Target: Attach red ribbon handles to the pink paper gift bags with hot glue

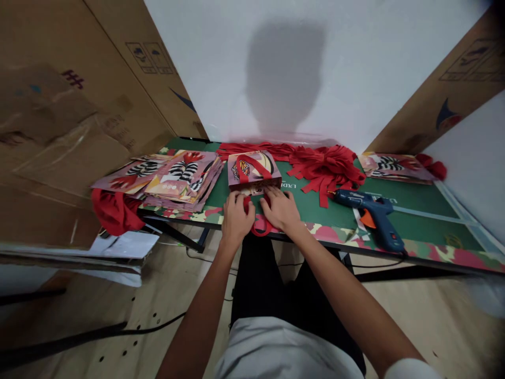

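Observation:
A small printed paper bag (252, 176) with a butterfly and eye picture lies at the middle of the table, its opening toward me. One red ribbon handle (252, 163) lies across its face. A second red ribbon loop (262, 229) hangs from the bag's near edge, between my hands. My left hand (237, 216) is closed at the near left of the bag, thumb and fingers on one ribbon end. My right hand (281, 209) presses the other end at the right, fingertips reaching to the bag's opening. The fingers partly hide the ribbon ends.
Stacked printed bags (183, 181) lie left, with red ribbon (116, 210) drooping over the edge. A pile of red ribbon strips (327, 166) lies behind. A blue glue gun (374, 210) with an orange trigger rests right, near more bags (394, 167). Cardboard (79, 116) stands left.

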`<state>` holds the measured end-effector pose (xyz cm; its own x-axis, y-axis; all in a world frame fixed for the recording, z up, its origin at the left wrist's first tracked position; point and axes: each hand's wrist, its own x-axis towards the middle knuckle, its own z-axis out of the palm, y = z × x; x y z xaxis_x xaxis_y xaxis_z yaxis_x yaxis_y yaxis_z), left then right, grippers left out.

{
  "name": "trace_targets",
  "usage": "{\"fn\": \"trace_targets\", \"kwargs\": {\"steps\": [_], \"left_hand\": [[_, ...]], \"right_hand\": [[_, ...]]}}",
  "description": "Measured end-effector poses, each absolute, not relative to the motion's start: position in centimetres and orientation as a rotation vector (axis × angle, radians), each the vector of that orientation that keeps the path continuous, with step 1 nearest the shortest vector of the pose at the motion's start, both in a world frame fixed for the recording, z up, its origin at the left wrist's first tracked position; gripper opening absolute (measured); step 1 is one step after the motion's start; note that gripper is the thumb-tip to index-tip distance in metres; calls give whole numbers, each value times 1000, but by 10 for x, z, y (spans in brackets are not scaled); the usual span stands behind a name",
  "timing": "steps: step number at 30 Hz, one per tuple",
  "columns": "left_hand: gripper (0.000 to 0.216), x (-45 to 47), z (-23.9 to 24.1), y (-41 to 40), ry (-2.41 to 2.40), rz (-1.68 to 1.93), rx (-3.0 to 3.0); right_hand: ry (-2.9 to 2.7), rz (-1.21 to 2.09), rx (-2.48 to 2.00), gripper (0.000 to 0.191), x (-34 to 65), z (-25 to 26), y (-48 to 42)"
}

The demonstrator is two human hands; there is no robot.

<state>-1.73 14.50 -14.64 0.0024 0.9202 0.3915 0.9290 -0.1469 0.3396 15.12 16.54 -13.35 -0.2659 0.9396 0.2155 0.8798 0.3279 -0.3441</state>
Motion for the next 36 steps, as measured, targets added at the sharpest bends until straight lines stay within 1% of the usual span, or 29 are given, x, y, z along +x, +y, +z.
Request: {"fn": "trace_targets", "kwargs": {"steps": [4, 7, 13, 17, 20, 31, 36], "left_hand": [[43, -18, -147, 146, -2100, -827, -2131], [51, -16, -146, 148, -2111, -737, -2178], [53, -13, -140, 148, -2125, -588, -2228], [60, -12, -136, 147, -2083, -527, -2272], [60, -12, -135, 150, -2035, -470, -2346], [58, -10, -135, 156, -2000, -442, -2404], [61, -13, -135, 160, -1972, -491, -2461]], "right_hand": [[-2232, 196, -1557, 57, 152, -135, 166], [-2284, 227, -1530, 57, 152, -138, 168], [-2318, 243, -1533, 56, 151, -139, 171], [-2352, 229, -1511, 57, 152, -135, 169], [-2408, 217, -1506, 58, 152, -133, 169], [-2435, 198, -1479, 57, 152, -134, 170], [-2168, 213, -1429, 52, 154, -135, 172]]}}
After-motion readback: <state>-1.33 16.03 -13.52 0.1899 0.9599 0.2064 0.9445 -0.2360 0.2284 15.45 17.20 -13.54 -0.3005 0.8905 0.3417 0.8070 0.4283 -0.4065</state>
